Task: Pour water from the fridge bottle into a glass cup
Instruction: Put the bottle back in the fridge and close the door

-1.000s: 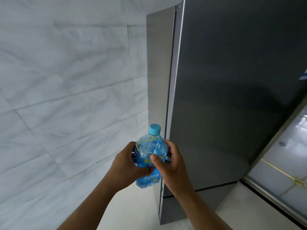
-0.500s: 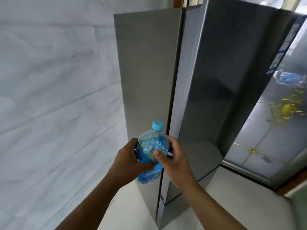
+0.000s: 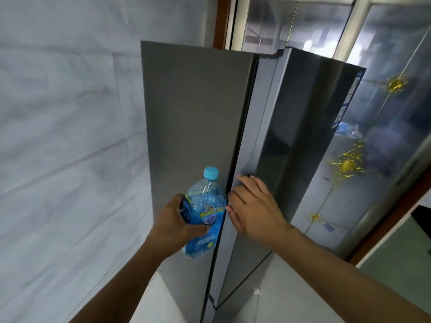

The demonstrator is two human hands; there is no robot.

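One release, right hand (image 3: 254, 206) off bottle (image 3: 205, 206), onto door (image 3: 303, 136)

At lower centre of the frame, the left hand (image 3: 177, 224) grips a blue-labelled water bottle (image 3: 205, 206), cap end up, with its light blue cap (image 3: 211, 172) on. Just to the right, the right hand (image 3: 254, 206) lies with straight fingers against the grey fridge door (image 3: 303, 136). A pale marble wall (image 3: 70, 136) fills the left side, and a glass door (image 3: 384, 148) with gold ornaments fills the right edge.

Soft daylight from glass doors (image 3: 382, 94) at right, wide-angle edge bending, slight motion blur
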